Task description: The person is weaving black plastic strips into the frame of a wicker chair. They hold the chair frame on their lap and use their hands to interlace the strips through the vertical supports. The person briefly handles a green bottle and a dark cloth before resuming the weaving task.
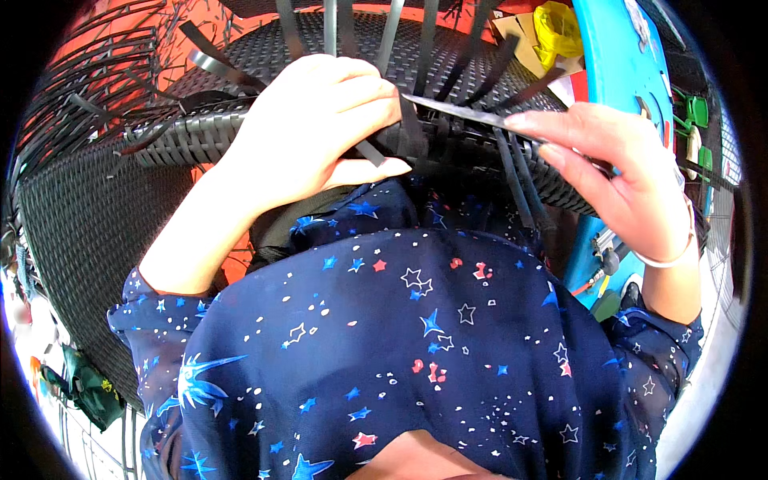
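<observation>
So the left hand (332, 120) is clamped over the edge of a black woven piece (188, 136), fingers curled on top and thumb underneath, with the end of a short black strip (370, 151) poking out between them. Right hand (628, 164) has thumb and fingers pinched together on a long, narrow dark piece (460, 110); can't really tell if that's another strip or a slim tool. Its pointed end sits just beside the left hand's knuckles, right above the woven edge. Loose strips (516, 180) hang down below the rim between the two hands, and more fan upward behind. Off past the right hand there's a blue panel (596, 48), with a yellow bag (558, 36) near it.
</observation>
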Available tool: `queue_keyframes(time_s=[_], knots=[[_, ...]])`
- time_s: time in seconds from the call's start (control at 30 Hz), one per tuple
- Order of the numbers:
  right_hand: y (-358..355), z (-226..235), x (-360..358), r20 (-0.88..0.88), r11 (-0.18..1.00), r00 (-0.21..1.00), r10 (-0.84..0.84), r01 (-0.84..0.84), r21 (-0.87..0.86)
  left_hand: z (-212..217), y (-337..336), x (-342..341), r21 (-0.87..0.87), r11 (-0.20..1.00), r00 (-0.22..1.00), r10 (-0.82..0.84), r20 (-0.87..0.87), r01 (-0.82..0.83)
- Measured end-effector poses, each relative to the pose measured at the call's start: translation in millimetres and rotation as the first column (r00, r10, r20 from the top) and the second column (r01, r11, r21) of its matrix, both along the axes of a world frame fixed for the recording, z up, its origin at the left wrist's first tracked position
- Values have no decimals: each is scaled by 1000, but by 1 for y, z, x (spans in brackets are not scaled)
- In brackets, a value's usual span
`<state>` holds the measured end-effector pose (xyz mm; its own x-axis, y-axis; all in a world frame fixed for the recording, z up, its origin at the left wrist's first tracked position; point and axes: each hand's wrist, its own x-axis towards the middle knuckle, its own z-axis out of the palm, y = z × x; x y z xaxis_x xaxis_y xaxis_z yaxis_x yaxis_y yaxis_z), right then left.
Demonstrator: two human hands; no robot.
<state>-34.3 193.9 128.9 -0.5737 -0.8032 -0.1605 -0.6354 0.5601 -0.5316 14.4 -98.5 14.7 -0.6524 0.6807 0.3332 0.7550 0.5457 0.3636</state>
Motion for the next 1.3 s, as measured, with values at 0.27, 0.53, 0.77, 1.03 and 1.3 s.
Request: queue_keyframes(time_s=[0.27,0.53,0.77,1.03,1.3], knots=[[10,2,-1,-48,983,992,119,-111,149,-15,-1,1,3,1000,1000,10,-2,-10],[11,-10,-18,-37,981,988,148,-142,135,-16,8,7,-89,992,994,94,52,-90],[-14,7,-31,102,954,982,160,-180,241,-26,8,9,-187,976,994,113,2,-110],[-17,-1,-46,214,949,960,181,-228,219,-34,8,9,-160,982,995,103,3,-101],[-24,-9,-77,425,932,903,64,-207,298,-36,9,8,-100,990,995,98,14,-96]])
